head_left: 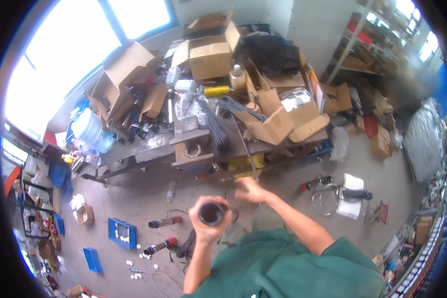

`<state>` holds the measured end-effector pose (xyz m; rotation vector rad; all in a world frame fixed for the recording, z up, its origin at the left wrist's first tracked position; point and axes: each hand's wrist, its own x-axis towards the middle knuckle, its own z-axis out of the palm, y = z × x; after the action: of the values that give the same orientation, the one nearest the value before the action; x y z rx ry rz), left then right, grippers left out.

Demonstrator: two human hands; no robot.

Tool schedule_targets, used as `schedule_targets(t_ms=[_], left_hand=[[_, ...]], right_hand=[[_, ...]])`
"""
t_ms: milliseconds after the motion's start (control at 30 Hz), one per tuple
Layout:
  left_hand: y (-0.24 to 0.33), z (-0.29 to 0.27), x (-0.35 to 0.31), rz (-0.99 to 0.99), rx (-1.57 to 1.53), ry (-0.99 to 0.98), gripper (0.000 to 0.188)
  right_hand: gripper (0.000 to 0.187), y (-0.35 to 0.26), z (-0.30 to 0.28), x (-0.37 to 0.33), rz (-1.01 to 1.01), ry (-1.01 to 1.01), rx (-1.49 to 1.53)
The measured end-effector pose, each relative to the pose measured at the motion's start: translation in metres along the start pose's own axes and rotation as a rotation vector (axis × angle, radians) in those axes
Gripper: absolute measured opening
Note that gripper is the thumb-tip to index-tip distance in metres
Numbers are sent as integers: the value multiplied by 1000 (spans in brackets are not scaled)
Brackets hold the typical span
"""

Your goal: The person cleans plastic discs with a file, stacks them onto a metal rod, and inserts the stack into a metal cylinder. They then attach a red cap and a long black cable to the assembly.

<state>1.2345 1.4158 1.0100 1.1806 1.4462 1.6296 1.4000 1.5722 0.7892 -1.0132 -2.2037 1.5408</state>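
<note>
My left hand (202, 226) is wrapped round a dark metal tube (212, 212), whose round open end faces up at me. To the right of it, my right hand (252, 191) is stretched out, fingers apart and pointing left, with nothing visible in it. A long thin rod (244, 144) slopes down from the workbench, and its lower end meets the upper edge of my right hand. I cannot tell whether they touch. Just ahead, a metal block with a round hole (192, 150) sits at the workbench's front edge.
Open cardboard boxes (211, 59), coiled dark cable (213, 126) and a yellow cylinder (217, 91) crowd the workbench (149, 153). On the floor to my left lie cylindrical pumps (160, 246), blue bins (122, 233) and white discs. A stool with a white seat (351, 196) stands at the right.
</note>
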Motion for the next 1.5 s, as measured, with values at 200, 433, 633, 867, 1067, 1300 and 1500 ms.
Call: schedule_targets(t_ms=[200,433,633,867,1067,1300,1500], left_hand=[[-49,36,-4,10,66,-111,32],[-49,-6,-15,-144,88,33,32],[-76,-13,-21,29,130,16,31],[-97,-4,-20,117,90,-162,33],[-101,5,-30,230,43,-87,34],[-101,30,-29,327,6,-92,39],[-99,32,-24,330,-6,-90,42]], right_hand=[[78,215,-69,74,569,442,48],[58,167,-24,-84,517,398,-207],[54,89,-53,-354,580,315,-93],[38,-114,-83,-208,143,233,161],[63,-329,-144,-204,-758,319,614],[60,-381,-96,-178,-961,403,908],[71,-350,-68,-140,-897,361,714]])
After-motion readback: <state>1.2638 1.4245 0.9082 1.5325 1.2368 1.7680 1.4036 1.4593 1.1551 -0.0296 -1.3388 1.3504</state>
